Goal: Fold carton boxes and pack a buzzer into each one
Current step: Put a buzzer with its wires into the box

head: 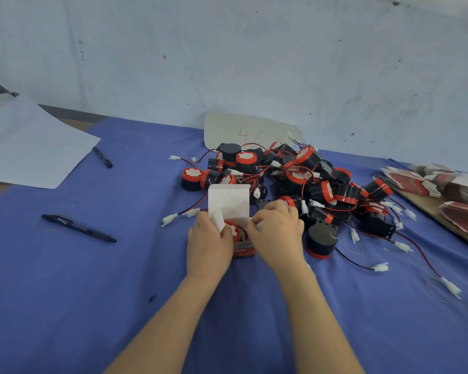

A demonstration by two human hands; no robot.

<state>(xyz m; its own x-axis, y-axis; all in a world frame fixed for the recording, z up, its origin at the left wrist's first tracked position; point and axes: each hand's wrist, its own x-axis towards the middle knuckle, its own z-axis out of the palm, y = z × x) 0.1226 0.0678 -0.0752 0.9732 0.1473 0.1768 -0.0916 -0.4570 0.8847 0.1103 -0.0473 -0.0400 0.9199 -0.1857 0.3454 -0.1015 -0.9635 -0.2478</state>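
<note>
Head view, 1 work table under a blue cloth (92, 292), pale wall behind

- Carton box (243, 249): 1, red-printed, standing on the cloth at centre, top open. Its white lid flap (229, 201) stands upright at the far edge.
- Buzzer (233, 230): 1, red rim with white centre, sitting inside the open carton box, its top showing between the 2 hands.
- Left hand (210, 244): fingers curled against the left side of the carton box, pinching the small white side flap (219, 221) there.
- Right hand (277, 233): fingers curled at the right side of the carton box, gripping its edge, with a bit of white flap showing under the fingertips.
- Loose buzzers (295, 174): a heap, black bodies with red rims, red and black leads with white plugs tangled through, lying just behind and to the right of the hands. 1 lies apart with its black base up (320, 238), beside the right hand.
- Flat cartons (416, 182): several fanned stacks, red and white, at the right edge of the table.
- Pens: 2, black; 1 to the left of the hands (79, 228), 1 farther back (102, 157), touching a white paper sheet (30, 147).
- White card (251, 130): 1, marked "46", leaning on the wall behind the heap
</note>
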